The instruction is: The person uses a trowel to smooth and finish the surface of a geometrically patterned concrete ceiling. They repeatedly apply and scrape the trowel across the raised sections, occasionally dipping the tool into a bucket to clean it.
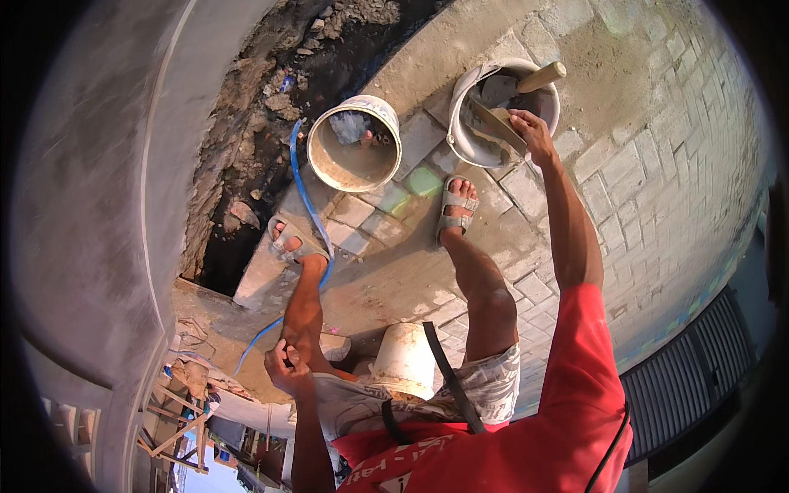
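Observation:
My right hand (532, 135) grips the edge of a thin, flat plastering float (496, 125), tilted across the opening of a pale bucket (460, 141). Its handle cannot be seen, and part of it dips below the bucket's rim. A thick wooden handle (542, 77) sticks out over the same rim; what it belongs to is mostly hidden inside. Grey wet material coats the bucket's inner wall. Beside my left knee, my left hand (289, 370) is closed with fingers curled, and nothing shows in it.
A second white bucket (317, 164) holds murky water and a clear plastic bag. A blue hose (301, 185) runs past my left foot. Beyond it lies an open ditch (234, 255) along a grey plastered wall (90, 189). An upturned white bucket (404, 361) stands between my legs on paving blocks.

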`<state>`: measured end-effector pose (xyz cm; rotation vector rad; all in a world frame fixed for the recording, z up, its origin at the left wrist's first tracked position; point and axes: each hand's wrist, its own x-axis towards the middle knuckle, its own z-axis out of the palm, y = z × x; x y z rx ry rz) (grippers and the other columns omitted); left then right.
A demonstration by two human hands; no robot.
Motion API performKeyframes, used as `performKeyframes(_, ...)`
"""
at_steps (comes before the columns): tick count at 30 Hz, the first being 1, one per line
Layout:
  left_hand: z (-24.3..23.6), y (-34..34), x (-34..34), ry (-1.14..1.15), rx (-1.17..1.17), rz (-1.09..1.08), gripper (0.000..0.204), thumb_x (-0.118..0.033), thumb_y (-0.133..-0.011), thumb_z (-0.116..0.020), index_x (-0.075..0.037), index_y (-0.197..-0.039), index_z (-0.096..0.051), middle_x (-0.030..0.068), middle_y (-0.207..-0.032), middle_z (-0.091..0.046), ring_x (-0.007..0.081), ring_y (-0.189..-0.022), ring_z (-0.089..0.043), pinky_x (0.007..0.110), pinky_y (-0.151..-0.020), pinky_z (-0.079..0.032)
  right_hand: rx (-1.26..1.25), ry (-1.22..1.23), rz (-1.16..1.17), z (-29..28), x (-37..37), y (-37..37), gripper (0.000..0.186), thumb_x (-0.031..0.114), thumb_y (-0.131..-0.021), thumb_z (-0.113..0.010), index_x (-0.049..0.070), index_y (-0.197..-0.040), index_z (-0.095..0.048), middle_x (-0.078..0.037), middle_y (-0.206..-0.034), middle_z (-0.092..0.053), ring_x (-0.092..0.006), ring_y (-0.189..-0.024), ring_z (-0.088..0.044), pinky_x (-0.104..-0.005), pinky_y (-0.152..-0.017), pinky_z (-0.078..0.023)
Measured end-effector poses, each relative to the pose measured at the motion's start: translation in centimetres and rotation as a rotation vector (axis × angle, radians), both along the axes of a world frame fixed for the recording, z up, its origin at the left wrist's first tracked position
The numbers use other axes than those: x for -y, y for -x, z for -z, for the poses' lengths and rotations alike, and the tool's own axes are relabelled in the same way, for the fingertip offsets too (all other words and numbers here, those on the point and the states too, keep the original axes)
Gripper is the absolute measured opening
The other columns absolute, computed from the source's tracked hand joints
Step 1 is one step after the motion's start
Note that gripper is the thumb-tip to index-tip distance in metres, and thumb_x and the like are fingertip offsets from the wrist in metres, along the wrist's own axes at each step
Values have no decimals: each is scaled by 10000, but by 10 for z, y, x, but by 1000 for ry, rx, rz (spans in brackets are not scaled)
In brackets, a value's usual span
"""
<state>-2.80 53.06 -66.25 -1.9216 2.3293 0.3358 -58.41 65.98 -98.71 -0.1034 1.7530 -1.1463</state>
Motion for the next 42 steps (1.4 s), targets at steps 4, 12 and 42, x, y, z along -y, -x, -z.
performKeyframes(4, 1, 15, -4, 11, 38, 28, 173, -140, -794, -562, -43, -926, -618, 86, -743, -499, 256, -697, -493, 380, -622, -412, -34, 33, -68, 25, 1, -3, 279, 198, -897, -549, -14, -1072, -594, 5, -908, -605, -68, -836, -528, -212, -777, -412)
performKeyframes(12, 3, 23, -8, -51, 76, 4, 184, -110, -782, -563, -16, -932, -611, 62, -723, -458, 216, -677, -457, 348, -603, -387, -170, 39, -135, 54, 1, -5, 226, 154, -866, -571, -23, -995, -624, -18, -829, -616, -87, -788, -529, -234, -737, -412)
performKeyframes(42, -32, 21, 35, -286, 3, -66, 255, -240, -759, -590, -68, -948, -590, 139, -944, -589, 342, -946, -551, 452, -807, -445, 724, 451, 338, -240, -46, -75, 393, 327, -891, -501, 18, -1134, -521, -62, -970, -611, -143, -755, -614, -270, -632, -527)
